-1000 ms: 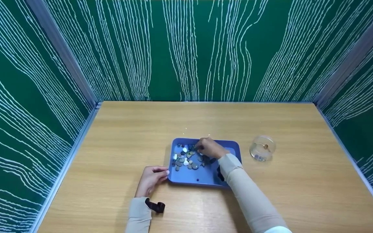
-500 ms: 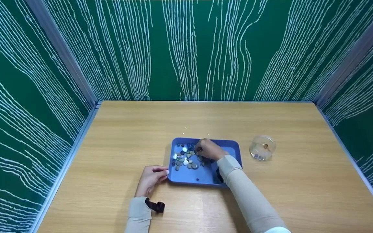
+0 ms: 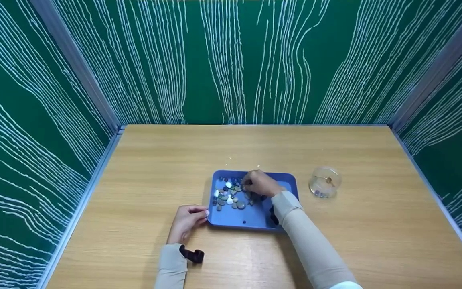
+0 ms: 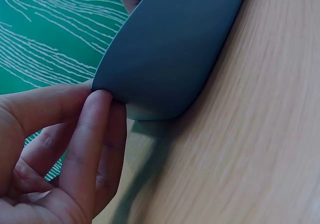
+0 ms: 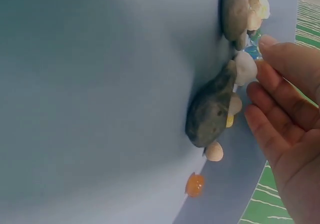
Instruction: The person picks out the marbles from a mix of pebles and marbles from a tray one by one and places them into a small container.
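Observation:
A shallow blue tray (image 3: 223,220) lies on the table. Its left front corner is pinched between the thumb and fingers of my left hand (image 3: 189,221), and the left wrist view shows the fingertips right at the rim (image 4: 107,67). My right hand (image 3: 262,184) reaches down into the back of the tray, among small dark and blue beads (image 3: 235,181). In the right wrist view its thumb and bent fingers stand slightly apart, close to a white pebble (image 5: 245,68) and a blue glass piece (image 5: 252,50). Grey stones (image 5: 207,112) and an orange bead (image 5: 195,184) lie nearby.
A clear round container (image 3: 325,182) with a few beads inside stands to the right of the tray. One dark bead (image 3: 244,222) sits alone near the tray's front. Tiny light specks (image 3: 258,165) lie behind it. Green panels (image 3: 199,80) with white lines enclose the table.
My right hand stays at the back of the tray, its fingers shifting only slightly among the beads. The left hand keeps its place on the tray corner.

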Available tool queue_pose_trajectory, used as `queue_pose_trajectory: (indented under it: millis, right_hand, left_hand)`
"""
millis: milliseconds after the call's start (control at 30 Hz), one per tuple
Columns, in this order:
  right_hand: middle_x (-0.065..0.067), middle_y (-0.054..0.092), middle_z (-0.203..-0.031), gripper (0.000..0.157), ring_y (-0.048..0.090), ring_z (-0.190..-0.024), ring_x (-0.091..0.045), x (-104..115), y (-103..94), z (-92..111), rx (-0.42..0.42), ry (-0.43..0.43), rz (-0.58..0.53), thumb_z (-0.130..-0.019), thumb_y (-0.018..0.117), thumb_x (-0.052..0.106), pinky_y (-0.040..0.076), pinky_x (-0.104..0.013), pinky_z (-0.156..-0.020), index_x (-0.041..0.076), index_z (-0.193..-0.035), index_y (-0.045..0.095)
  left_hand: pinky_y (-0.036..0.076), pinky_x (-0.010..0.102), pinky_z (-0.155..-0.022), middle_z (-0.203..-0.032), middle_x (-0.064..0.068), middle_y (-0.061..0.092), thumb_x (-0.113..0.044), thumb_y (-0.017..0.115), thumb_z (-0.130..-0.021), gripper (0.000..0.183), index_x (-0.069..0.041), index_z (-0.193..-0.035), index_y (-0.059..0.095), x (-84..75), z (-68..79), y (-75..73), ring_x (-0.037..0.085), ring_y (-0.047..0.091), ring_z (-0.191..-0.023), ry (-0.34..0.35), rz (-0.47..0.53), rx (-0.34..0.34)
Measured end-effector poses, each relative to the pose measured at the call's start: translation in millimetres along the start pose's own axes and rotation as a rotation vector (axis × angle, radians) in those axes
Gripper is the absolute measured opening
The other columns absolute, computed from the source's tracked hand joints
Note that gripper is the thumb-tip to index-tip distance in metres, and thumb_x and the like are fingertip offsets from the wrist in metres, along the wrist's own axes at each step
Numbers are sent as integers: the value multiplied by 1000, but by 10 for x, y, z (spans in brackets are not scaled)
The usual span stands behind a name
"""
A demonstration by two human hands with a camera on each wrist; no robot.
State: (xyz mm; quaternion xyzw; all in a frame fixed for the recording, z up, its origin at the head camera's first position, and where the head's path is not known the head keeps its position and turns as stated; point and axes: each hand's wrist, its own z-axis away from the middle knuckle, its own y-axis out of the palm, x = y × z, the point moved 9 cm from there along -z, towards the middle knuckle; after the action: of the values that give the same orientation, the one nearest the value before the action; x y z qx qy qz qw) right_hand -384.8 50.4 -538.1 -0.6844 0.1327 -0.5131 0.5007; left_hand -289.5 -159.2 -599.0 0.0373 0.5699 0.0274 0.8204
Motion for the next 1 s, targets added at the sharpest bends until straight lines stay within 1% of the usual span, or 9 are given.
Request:
queue_pose_trajectory:
  millis: [133,267,400,533,700,767,900,933,1000]
  right_hand:
    - [-13,71,-102,17,64,-73,-14,-23,-34,27,1,37,-7,-89,67,8,57,-25,-60,2,-103,74]
    - [-11,71,-106,18,64,-73,-14,-48,-88,64,-9,85,-16,-89,67,10,58,-24,-59,5,-105,74]
    - [-10,70,-105,18,64,-77,-13,-29,-168,107,-32,79,10,-89,67,10,59,-24,-64,5,-105,74]
    - [-8,70,-103,17,64,-81,-15,-14,-235,144,-31,73,17,-89,67,11,60,-25,-69,6,-104,74]
    - [-7,70,-105,18,64,-89,-17,-45,-329,191,-21,95,12,-90,66,12,60,-31,-80,7,-106,74]
    - [-8,70,-105,18,64,-92,-19,-50,-382,212,-26,73,10,-90,67,12,60,-33,-82,5,-106,73]
    - [-10,70,-103,18,65,-94,-22,-60,-493,267,-44,24,13,-89,68,9,60,-35,-82,3,-105,73]
    - [-11,70,-104,19,66,-93,-22,-74,-517,285,-48,26,11,-88,68,9,60,-35,-81,2,-105,72]
    - [-10,69,-106,20,65,-92,-21,-127,-557,323,-47,64,1,-89,68,10,60,-34,-80,3,-108,72]
  left_hand:
    - [60,20,-71,-89,9,67,5,68,-83,30,17,-110,62,-5,2,11,10,65,-73,8,-11,2]
    - [60,21,-72,-91,11,68,5,69,-82,30,16,-110,63,-4,7,17,11,65,-74,5,-20,-1]
    - [60,22,-72,-93,12,68,6,68,-82,30,15,-110,64,2,8,15,11,65,-74,1,-30,-4]
    - [60,23,-73,-93,11,67,6,68,-82,28,14,-109,65,14,-8,-2,11,65,-74,-9,-34,-14]
    - [60,24,-75,-95,12,66,5,69,-82,28,13,-109,65,10,-2,-15,12,65,-76,-15,-42,-21]
    - [61,25,-76,-96,12,66,4,69,-83,27,12,-108,65,1,7,-16,13,65,-77,-23,-49,-25]
    - [60,24,-76,-97,12,67,4,69,-83,25,10,-107,67,-1,12,-20,13,66,-77,-37,-60,-33]
    - [60,24,-75,-96,12,67,4,69,-82,26,10,-107,67,-6,12,-19,13,66,-77,-33,-59,-32]
    - [60,22,-74,-94,11,67,5,69,-82,27,12,-108,66,-14,13,-15,12,65,-76,-21,-56,-28]
